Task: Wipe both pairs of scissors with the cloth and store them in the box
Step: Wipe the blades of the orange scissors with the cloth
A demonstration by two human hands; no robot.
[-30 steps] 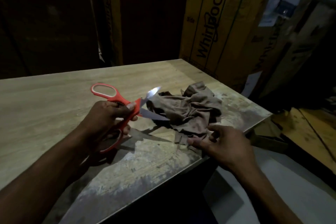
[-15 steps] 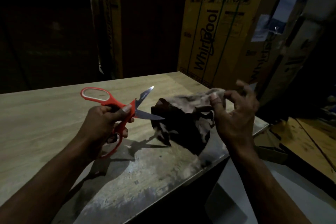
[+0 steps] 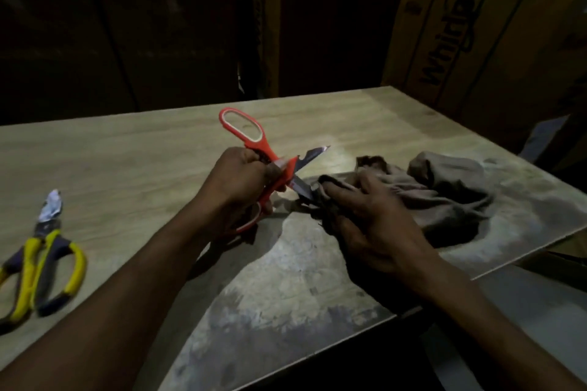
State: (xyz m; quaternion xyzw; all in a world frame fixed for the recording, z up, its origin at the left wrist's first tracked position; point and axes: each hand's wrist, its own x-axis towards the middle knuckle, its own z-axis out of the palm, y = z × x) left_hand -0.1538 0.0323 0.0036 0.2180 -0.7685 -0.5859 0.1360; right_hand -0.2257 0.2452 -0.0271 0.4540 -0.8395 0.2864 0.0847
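My left hand (image 3: 236,182) grips the orange-handled scissors (image 3: 254,149) near the pivot, blades spread apart above the wooden table (image 3: 127,162). The upper blade points up and to the right. My right hand (image 3: 371,216) holds a fold of the brown cloth (image 3: 444,197) wrapped around the lower blade, whose tip is hidden in the fabric. The remainder of the cloth lies bunched on the table to the right. A second pair of scissors with yellow and dark blue handles (image 3: 44,260) lies shut at the table's left edge of view. No storage box is in view.
A worn grey patch covers the table's near right part (image 3: 286,295). The table's right edge (image 3: 524,251) drops off to the floor. Tall cardboard appliance cartons (image 3: 476,25) stand behind the table at right. The background at left is dark.
My right hand lifted the cloth off the table, then brought it onto the lower blade. The camera turned left, bringing the yellow-handled scissors into view.
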